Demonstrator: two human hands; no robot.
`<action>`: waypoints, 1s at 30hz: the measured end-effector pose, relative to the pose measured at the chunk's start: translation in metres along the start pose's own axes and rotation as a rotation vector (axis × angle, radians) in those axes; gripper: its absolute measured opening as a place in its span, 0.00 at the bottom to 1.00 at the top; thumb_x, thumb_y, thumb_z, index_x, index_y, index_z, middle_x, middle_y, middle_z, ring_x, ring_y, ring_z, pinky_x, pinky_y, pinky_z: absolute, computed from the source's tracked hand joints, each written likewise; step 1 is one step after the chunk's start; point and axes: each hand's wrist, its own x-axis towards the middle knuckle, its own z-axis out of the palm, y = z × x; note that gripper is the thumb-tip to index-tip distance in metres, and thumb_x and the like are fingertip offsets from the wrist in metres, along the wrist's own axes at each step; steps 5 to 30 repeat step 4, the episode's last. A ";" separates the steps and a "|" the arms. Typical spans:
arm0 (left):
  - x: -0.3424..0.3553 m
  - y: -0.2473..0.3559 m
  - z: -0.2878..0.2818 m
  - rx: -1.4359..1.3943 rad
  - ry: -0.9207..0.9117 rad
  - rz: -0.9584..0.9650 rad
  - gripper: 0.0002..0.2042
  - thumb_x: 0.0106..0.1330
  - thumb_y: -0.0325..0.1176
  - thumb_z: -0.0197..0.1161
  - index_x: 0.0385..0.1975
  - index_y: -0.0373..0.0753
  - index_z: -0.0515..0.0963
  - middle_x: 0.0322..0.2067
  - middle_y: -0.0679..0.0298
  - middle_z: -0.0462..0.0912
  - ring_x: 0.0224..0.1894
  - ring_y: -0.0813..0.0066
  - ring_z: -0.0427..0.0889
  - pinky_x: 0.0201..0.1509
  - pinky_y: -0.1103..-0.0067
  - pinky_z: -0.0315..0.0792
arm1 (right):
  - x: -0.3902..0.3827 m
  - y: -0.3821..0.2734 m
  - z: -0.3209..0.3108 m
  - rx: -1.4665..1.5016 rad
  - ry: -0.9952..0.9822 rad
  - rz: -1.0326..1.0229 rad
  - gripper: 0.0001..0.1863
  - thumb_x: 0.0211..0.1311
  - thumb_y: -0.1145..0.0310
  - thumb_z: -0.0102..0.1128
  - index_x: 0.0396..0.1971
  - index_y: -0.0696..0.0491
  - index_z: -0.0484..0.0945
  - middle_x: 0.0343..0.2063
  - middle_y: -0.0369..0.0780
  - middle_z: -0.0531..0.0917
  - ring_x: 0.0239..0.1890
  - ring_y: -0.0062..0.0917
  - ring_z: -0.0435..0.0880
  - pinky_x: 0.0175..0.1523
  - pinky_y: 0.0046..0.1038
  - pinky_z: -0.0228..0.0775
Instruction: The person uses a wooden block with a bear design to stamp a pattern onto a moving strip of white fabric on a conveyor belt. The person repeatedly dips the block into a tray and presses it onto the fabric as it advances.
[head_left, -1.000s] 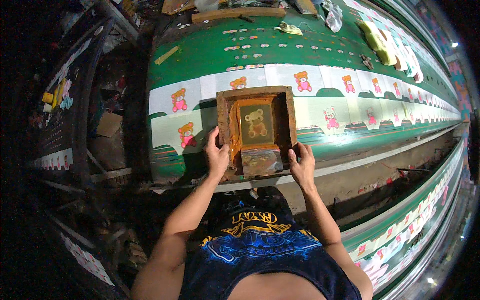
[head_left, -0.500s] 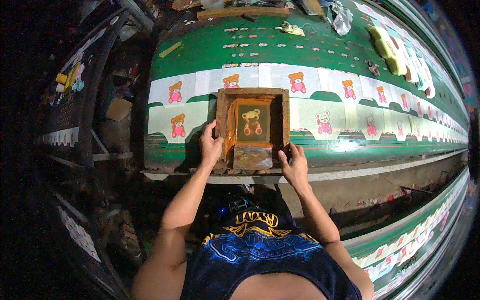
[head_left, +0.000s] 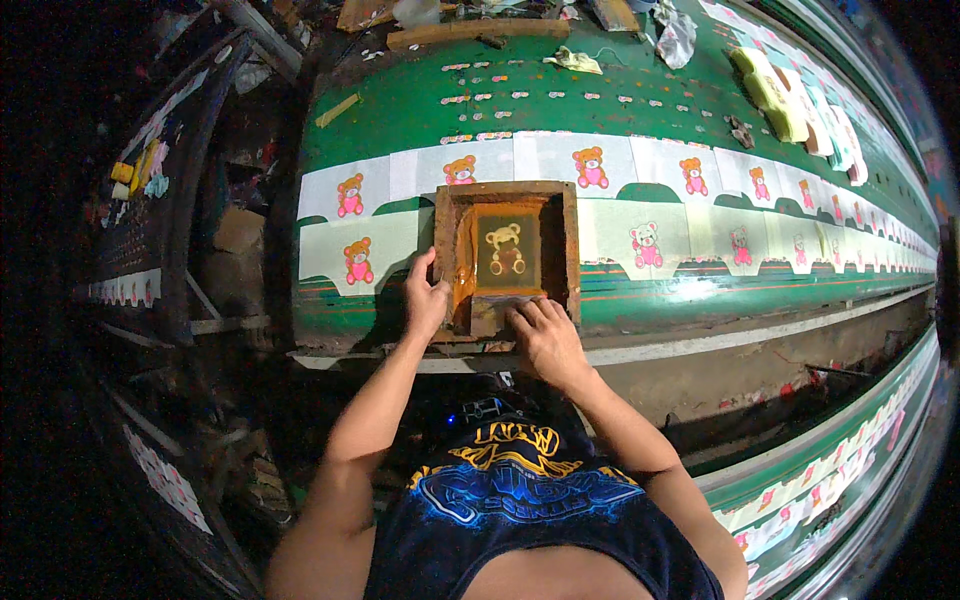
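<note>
A wooden screen-printing frame lies over the near row of pale cloth pieces, its mesh showing a bear-shaped opening. Along the frame's left side, my left hand is closed, fingers on the outer edge and thumb toward me. Inside the near end of the frame rests a flat squeegee. My right hand has its fingers curled over the right part of that squeegee and hides it there. Right of the frame is a cloth piece with a paler bear print; left of it, a brown-and-pink bear print.
The long green table carries two rows of printed cloth pieces running off right. Folded cloth stacks, a crumpled plastic bag and a yellowish rag lie farther back. A pale rail edges the near side. Another printed-cloth table stands lower right.
My right hand has left the frame's right side and moved left onto the squeegee. My left hand stays on the frame. The bear opening now looks paler, with less pink showing through.
</note>
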 end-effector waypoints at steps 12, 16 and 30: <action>0.001 -0.010 0.000 0.090 0.004 0.017 0.30 0.58 0.14 0.55 0.65 0.32 0.68 0.65 0.49 0.72 0.64 0.62 0.74 0.63 0.77 0.70 | 0.020 0.001 0.005 0.003 -0.088 0.115 0.22 0.54 0.72 0.57 0.52 0.58 0.78 0.49 0.45 0.80 0.56 0.39 0.76 0.65 0.39 0.65; 0.001 -0.010 0.000 0.090 0.004 0.017 0.30 0.58 0.14 0.55 0.65 0.32 0.68 0.65 0.49 0.72 0.64 0.62 0.74 0.63 0.77 0.70 | 0.020 0.001 0.005 0.003 -0.088 0.115 0.22 0.54 0.72 0.57 0.52 0.58 0.78 0.49 0.45 0.80 0.56 0.39 0.76 0.65 0.39 0.65; 0.001 -0.010 0.000 0.090 0.004 0.017 0.30 0.58 0.14 0.55 0.65 0.32 0.68 0.65 0.49 0.72 0.64 0.62 0.74 0.63 0.77 0.70 | 0.020 0.001 0.005 0.003 -0.088 0.115 0.22 0.54 0.72 0.57 0.52 0.58 0.78 0.49 0.45 0.80 0.56 0.39 0.76 0.65 0.39 0.65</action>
